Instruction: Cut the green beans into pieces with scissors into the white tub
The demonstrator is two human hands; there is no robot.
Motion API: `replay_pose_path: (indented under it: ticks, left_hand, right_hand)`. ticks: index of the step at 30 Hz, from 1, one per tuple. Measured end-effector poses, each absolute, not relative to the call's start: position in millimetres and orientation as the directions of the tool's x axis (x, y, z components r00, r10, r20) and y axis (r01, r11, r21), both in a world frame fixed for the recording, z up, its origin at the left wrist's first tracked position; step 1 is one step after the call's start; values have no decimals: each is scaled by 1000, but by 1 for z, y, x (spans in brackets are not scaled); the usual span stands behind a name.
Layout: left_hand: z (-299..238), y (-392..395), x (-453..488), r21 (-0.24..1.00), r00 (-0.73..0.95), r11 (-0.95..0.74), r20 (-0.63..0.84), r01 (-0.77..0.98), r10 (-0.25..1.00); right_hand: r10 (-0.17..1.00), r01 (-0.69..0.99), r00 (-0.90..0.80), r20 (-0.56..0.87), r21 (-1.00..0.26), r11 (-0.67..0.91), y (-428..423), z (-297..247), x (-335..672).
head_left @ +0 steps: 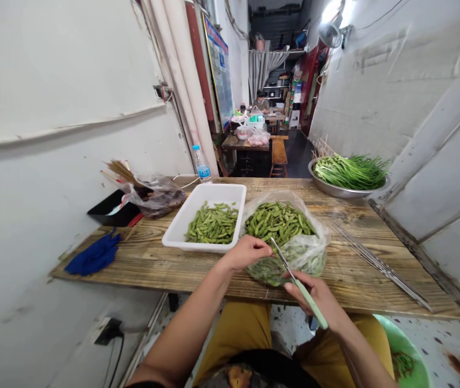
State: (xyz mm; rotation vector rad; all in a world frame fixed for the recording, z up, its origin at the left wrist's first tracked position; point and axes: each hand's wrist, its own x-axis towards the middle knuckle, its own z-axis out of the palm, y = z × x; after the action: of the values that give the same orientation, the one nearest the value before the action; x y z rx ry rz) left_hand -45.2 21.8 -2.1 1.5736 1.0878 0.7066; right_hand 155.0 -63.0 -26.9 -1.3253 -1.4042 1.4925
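Observation:
My right hand grips a pair of scissors with pale green handles, its blades pointing up and left. Just left of the blade tips, my left hand is pinched closed; whatever sits between its fingertips is too small to make out. Both hands are over the near side of a clear plastic bag full of green edamame pods. Left of the bag stands a white plastic tub with more edamame pods inside.
Metal skewers lie at the wooden table's right. A steel bowl of green stalks stands behind them. Leftward are a blue cloth, black tray and water bottle. A green basin is below; a person sits far back.

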Motion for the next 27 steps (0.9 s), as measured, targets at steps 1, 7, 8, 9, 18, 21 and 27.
replay_pose_path:
  ticks: [1,7,8,9,18,21,27]
  left_hand:
    - [-1,23,-47,960,436,-19,-109,279,893]
    - [3,25,-49,969,490,101,-203,227,848]
    - [4,25,-48,968,490,98,-202,230,848]
    - [6,25,-48,968,491,92,-200,235,848]
    - [4,25,-42,971,513,204,-239,125,825]
    - [3,22,-37,952,520,305,-247,-29,818]
    - [-2,20,-17,971,194,125,-84,-205,977]
  right_hand:
    - [935,173,-274,-227,-967,-185,-64,-27,155]
    - [891,44,-415,-185,-982,-183,-71,-18,153]
    - [888,20,-420,-186,-980,-196,-72,-17,153]
    - [887,2,-421,-191,-978,-210,-73,-16,153]
    - [928,-38,-237,-288,-952,-305,-72,-27,150]
    - [951,-169,-198,-235,-948,-270,-71,-28,150]
    - [931,-233,-305,-199,-933,-276,-75,-40,148]
